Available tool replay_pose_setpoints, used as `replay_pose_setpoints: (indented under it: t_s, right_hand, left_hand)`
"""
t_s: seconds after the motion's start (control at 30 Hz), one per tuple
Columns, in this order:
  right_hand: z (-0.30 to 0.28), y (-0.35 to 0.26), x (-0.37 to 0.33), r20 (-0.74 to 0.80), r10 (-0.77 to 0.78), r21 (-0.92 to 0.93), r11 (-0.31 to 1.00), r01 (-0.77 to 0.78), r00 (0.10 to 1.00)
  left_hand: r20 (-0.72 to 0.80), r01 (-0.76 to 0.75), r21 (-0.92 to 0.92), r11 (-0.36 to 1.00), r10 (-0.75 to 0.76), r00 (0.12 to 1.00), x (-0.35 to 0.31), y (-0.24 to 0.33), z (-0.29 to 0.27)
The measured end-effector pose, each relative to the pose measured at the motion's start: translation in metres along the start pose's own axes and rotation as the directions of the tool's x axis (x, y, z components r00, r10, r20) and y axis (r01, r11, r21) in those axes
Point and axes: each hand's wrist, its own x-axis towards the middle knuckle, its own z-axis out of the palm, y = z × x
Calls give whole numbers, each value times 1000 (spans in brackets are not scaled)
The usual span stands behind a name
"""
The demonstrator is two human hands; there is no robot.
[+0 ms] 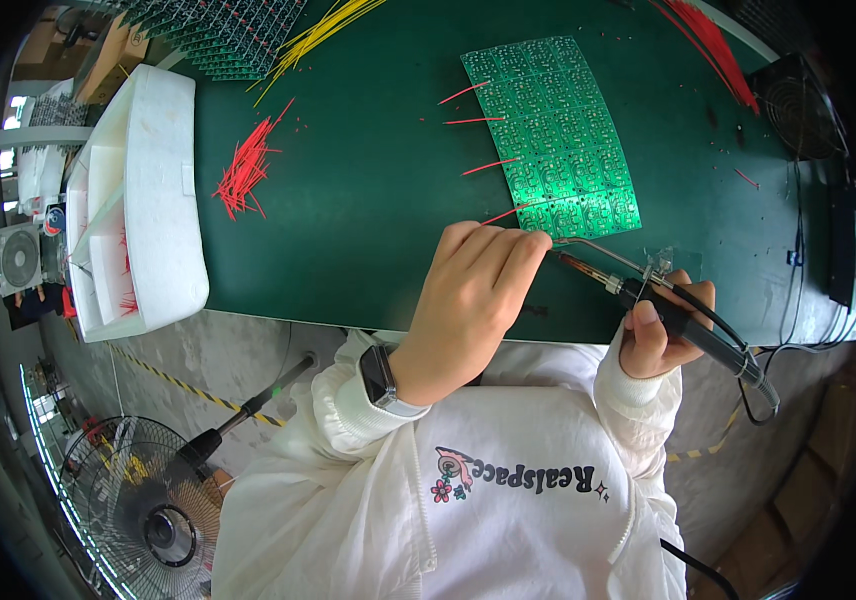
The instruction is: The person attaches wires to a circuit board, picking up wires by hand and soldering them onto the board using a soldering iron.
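Note:
A green circuit board panel [558, 130] lies on the green table, with several thin red wires [488, 167] sticking out leftward from its left edge. My left hand [483, 285], back upward, is closed in a pinch at the panel's near left corner. Whatever its fingertips hold is hidden behind the fingers. My right hand [663, 335] grips a black soldering iron [693, 335] with a thin metal feed tube [603, 248] fixed alongside. The iron's tip and the tube's end point left, close to my left fingertips and just below the panel's near edge.
Loose red wires [245, 172] lie in a pile at left, beside a white foam box [163, 200]. Yellow wires [323, 38] and stacked boards [228, 35] sit at the far left. More red wires [713, 50] and a small black fan [798, 105] are at right. A standing fan [163, 520] is lower left.

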Motion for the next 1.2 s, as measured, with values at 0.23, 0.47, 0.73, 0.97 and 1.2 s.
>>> replay_pose_setpoints:
  t_s: [0.23,0.47,0.73,0.97,1.2]
  right_hand:
    - [0,1,2,0,-1,2,1000,1,1000]
    - [1,2,1,-21,28,-25,999,-29,999]
    - [7,2,19,-420,76,203,979,12,904]
    - [6,-4,13,-221,93,204,978,-48,971]
    - [7,-1,7,-91,-5,53,999,10,996]
  left_hand:
    - [-2,-5,15,1000,5,1000,0,-1,2]
    - [-17,-5,47,999,6,1000,-4,-4,3]
    - [-8,-15,60,998,16,1000,-2,-4,0]
    - [-12,-77,44,996,78,997,-4,-8,2]
    - [-25,-45,-21,999,44,999,-5,-8,4]
